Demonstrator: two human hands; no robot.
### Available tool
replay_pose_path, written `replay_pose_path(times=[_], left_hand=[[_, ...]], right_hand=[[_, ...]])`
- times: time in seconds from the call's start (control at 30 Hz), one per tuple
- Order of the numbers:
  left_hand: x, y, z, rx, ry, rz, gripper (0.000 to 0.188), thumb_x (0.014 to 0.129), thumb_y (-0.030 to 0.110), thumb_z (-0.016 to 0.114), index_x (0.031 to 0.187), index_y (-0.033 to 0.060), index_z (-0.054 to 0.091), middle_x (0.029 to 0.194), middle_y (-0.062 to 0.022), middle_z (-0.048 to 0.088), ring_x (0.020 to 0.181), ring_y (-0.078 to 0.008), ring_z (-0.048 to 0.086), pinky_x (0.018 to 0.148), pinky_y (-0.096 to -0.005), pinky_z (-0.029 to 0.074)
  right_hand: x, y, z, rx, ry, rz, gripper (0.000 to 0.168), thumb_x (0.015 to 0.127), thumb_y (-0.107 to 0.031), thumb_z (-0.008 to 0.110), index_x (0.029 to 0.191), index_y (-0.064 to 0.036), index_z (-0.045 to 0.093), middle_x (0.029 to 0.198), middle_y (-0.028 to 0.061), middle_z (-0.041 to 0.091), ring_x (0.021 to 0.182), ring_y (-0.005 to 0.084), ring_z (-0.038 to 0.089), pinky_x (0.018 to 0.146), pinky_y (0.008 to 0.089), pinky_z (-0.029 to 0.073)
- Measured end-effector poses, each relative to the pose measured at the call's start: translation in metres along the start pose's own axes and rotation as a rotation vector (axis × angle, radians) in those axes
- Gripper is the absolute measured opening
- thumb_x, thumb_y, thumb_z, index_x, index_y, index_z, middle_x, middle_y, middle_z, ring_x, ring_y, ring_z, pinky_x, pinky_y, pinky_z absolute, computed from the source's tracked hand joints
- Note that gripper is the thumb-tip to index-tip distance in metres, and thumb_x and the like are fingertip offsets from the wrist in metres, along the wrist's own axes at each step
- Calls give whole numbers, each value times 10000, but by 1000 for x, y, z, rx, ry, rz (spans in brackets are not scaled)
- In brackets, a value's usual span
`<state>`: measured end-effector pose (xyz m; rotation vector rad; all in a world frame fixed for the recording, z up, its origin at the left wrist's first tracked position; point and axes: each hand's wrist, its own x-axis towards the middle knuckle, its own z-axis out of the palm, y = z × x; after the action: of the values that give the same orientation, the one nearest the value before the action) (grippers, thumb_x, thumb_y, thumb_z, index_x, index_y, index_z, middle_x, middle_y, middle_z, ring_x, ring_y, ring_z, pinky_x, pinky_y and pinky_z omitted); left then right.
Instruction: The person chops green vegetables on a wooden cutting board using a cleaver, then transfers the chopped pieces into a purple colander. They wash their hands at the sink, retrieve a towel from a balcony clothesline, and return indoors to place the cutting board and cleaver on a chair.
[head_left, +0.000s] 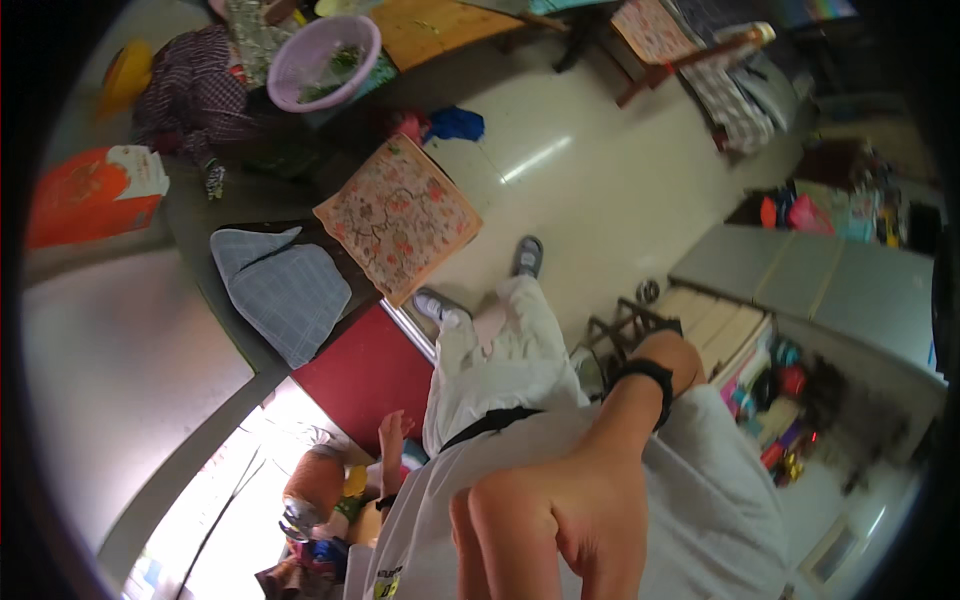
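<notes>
My right hand is large in the foreground, raised before my chest, with a black band on the wrist. Its fingers bend down towards the lower edge of the picture and their tips are out of sight, so what they touch is hidden. Lower down on the left side, my left hand hangs beside my hip with its fingers apart and nothing in it, near a dark red panel. Before my feet stands a seat or small table with a flowered cover. Beside it lies a folded grey checked cloth.
A purple plastic basket with green leaves stands at the upper left, near a person in a checked garment. A wooden chair is at the upper right. Grey cabinets and a shelf of small items line the right side.
</notes>
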<state>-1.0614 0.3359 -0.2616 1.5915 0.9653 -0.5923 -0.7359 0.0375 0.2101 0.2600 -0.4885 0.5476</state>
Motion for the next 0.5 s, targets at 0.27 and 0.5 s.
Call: replay_pose_path(times=[0.27, 0.5], left_hand=[[-13, 33, 114, 123, -57, 16, 369, 1047, 331, 493, 1128, 11, 657, 904, -48, 670, 842, -113, 638, 735, -263, 500], [1, 153, 256, 339, -183, 231, 361, 1046, 324, 496, 1124, 13, 660, 903, -41, 664, 850, -101, 622, 734, -256, 492]], right_hand=[[-28, -149, 47, 11, -8, 58, 371, 855, -173, 780, 1080, 112, 699, 1103, 252, 702, 1061, 363, 686, 914, 410, 554], [-63, -285, 90, -164, -27, -125, 320, 925, -149, 705, 1002, 159, 673, 1021, 304, 686, 996, 417, 684, 892, 464, 561]])
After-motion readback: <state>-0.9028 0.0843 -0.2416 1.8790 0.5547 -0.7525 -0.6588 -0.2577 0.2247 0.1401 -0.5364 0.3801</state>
